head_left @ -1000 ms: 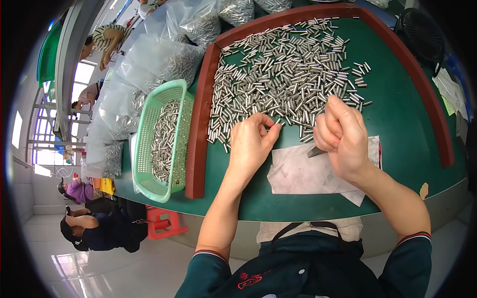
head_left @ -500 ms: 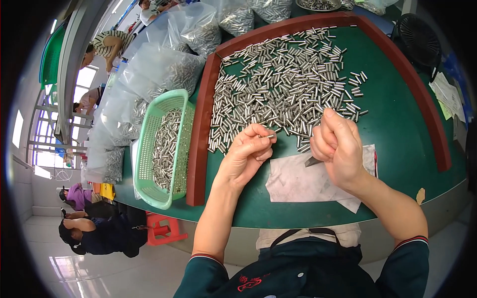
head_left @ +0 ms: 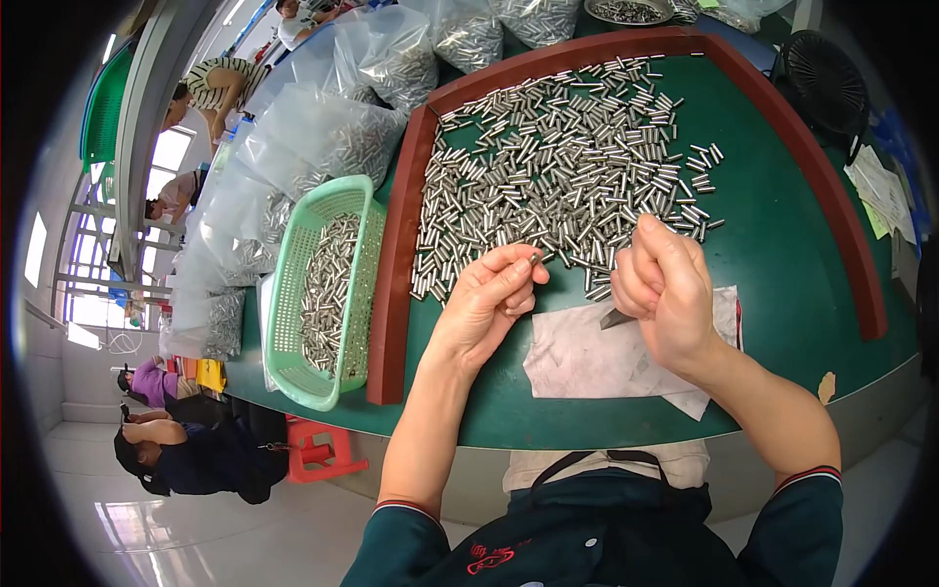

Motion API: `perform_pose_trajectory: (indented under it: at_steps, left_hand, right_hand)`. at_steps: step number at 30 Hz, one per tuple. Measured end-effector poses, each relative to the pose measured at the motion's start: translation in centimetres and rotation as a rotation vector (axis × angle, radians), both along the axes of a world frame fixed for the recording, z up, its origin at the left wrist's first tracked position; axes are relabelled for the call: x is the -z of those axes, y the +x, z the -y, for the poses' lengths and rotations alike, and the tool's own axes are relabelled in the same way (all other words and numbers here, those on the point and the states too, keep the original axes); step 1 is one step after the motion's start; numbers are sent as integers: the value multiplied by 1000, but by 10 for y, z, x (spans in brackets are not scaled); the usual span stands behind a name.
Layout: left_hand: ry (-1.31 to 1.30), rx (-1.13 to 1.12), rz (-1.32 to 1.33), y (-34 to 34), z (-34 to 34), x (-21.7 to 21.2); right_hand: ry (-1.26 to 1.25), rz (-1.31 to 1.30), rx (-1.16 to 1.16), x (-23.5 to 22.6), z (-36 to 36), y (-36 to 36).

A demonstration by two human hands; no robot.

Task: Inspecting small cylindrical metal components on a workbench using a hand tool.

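Metal pin seems light, stiff, slippery: hold mid-length. Left grip pinches it; right grip clasps a dark flat piece.

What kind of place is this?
It looks like a factory workshop, probably for sorting or checking parts. There are loads of little metal rods on the table, and more in the green basket and see-through bags.
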State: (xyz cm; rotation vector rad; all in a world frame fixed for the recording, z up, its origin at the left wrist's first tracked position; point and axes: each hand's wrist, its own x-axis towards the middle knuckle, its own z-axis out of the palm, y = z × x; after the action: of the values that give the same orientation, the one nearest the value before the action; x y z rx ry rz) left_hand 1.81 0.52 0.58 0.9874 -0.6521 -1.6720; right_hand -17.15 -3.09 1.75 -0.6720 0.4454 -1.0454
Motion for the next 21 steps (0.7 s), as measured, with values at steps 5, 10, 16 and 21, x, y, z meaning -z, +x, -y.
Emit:
perform_pose_trajectory:
  at_steps: [5, 10, 16, 21]
  left_hand:
    - [-30, 24, 199, -7, -3, -5]
    - [-251, 109, 999, -36, -17, -16]
    - [-415, 221, 1370, -43, -19, -13]
    - [-408, 195, 1347, -43, -20, -7]
  right_hand:
    - [1, -11, 2, -1, -1, -1]
    - [-23, -93, 20, -7, -1, 1]
    - [-128, -49, 42, -3, -2, -2]
    - [-105, -22, 69, -1, -6, -2]
